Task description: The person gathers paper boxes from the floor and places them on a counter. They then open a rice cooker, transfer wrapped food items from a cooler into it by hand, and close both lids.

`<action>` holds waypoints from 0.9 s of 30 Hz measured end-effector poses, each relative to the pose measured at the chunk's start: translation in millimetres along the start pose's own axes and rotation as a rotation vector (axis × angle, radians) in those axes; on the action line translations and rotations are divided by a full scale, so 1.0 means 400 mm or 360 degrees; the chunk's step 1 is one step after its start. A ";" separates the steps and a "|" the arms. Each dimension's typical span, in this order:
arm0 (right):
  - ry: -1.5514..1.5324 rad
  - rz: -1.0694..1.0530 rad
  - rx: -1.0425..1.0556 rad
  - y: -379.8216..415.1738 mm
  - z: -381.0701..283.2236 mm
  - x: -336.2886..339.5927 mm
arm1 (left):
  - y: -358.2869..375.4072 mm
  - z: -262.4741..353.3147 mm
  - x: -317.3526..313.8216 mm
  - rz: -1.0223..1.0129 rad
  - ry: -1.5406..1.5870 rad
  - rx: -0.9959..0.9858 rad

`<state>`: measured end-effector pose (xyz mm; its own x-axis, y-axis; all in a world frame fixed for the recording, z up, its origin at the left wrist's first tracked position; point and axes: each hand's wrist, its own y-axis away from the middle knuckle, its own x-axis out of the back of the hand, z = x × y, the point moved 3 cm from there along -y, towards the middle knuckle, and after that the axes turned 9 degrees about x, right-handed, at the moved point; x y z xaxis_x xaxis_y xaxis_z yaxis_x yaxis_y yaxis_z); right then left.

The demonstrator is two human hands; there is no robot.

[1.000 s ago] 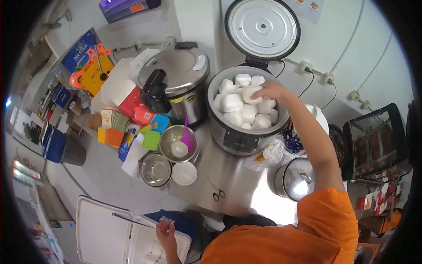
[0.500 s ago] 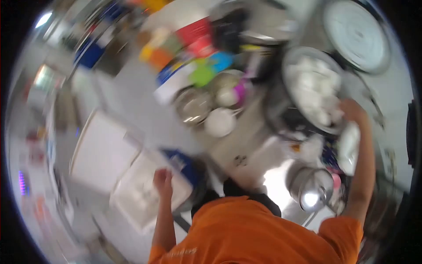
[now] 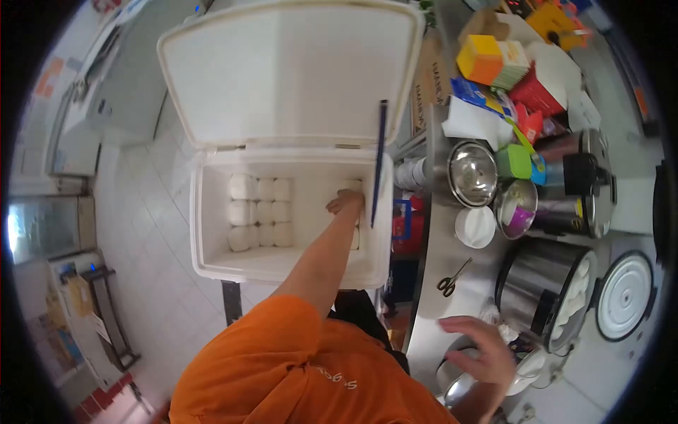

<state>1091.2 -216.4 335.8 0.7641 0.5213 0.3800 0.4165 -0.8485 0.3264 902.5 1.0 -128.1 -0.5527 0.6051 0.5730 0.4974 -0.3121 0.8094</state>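
My left hand (image 3: 345, 201) reaches down into a white cooler box (image 3: 200, 233), near its right inner wall. Its fingers are curled and drawn together. What they hold, if anything, is hidden under the hand. White packets (image 3: 355, 240) stand along that wall beside the hand, partly covered by the forearm. Rows of rounded white packets (image 3: 265, 212) fill the box's left part. My right hand (image 3: 484, 353) hovers over the counter's near part, fingers apart and curved, holding nothing. Beyond it stands a steel cooker pot (image 3: 526, 286) with white packets (image 3: 578, 290) inside.
The cooler's lid (image 3: 282, 78) is raised, with a dark rod (image 3: 380, 166) at the box's right side. Scissors (image 3: 452, 279), a white bowl (image 3: 474, 227) and steel bowls (image 3: 473, 173) stand on the counter (image 3: 431, 304). A round pot lid (image 3: 625, 297) lies at the far right.
The view has swung left toward the cooler. My left hand has gone from above the cooler down inside it. My right hand has left the pot's rim.
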 end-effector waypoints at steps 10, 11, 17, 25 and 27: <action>0.0772 -0.0750 -0.0525 -0.604 0.222 -0.432 | -0.033 -0.050 0.112 -0.0442 0.0726 -0.0102; 0.0985 -0.0855 -0.0625 -0.651 0.270 -0.441 | -0.021 -0.074 0.154 -0.0395 0.0608 -0.0159; 0.1487 -0.0610 -0.0660 -0.866 0.599 -0.515 | -0.031 -0.274 0.291 0.0000 0.0509 -0.0403; 0.1664 -0.0352 -0.0651 -0.953 0.663 -0.601 | -0.071 -0.482 0.437 -0.0290 -0.0022 -0.1385; 0.1717 -0.0562 -0.0600 -0.966 0.604 -0.569 | -0.054 -0.490 0.454 -0.0366 -0.0313 -0.1435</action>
<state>875.3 -29.1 -86.1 -0.2462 0.6808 0.6898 0.2120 -0.6567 0.7237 660.4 -25.8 -16.4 -0.4094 0.8089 0.4220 -0.3584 -0.5680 0.7409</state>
